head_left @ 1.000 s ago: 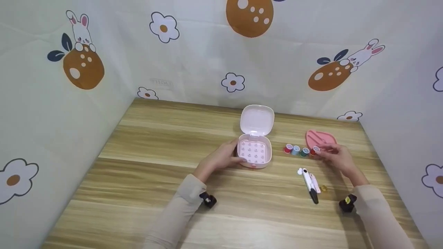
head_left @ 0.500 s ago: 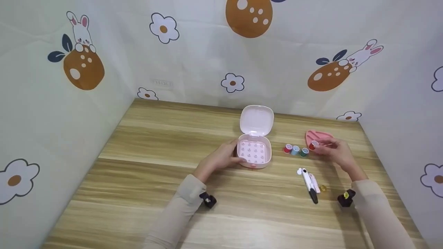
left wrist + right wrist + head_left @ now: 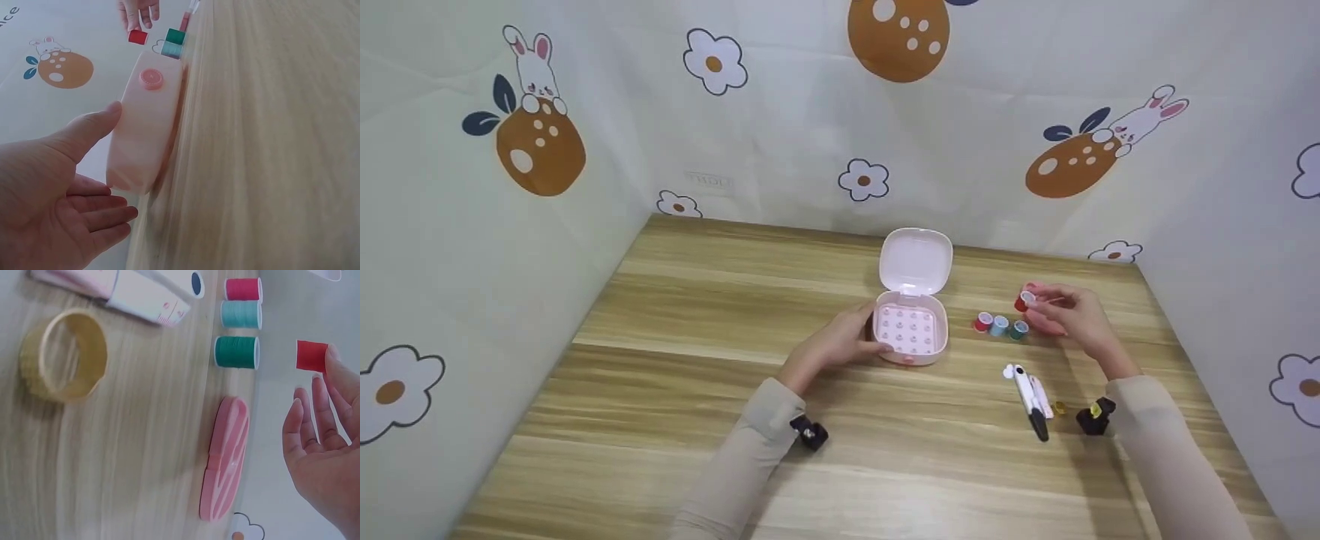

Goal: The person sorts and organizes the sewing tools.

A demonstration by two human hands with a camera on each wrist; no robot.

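My right hand point(image 3: 1076, 315) pinches a spool of red thread point(image 3: 311, 356) between thumb and fingertips, raised above the table; its other fingers are loosely bent. Below that hand lies a flat pink piece with grooves point(image 3: 226, 458), partly covered by it in the head view. My left hand point(image 3: 840, 341) holds the front left corner of a pale pink box point(image 3: 146, 124), thumb at the front rim and fingers along the left side. Its lid point(image 3: 917, 261) stands up, and a cupcake-like print shows inside.
Right of the box stand three thread spools in a row: pinkish red point(image 3: 243, 289), light blue point(image 3: 241, 314) and dark green point(image 3: 237, 352). Nearer me lie a slim white-and-black tool point(image 3: 1030, 401), a pink-and-white piece point(image 3: 149, 298) and a gold ring-like thimble point(image 3: 64, 355). Patterned cloth walls point(image 3: 780, 135) enclose the table.
My right hand has lifted the red spool from the end of the row and carried it up and leftward, over the pink piece. The left hand stays at the box.
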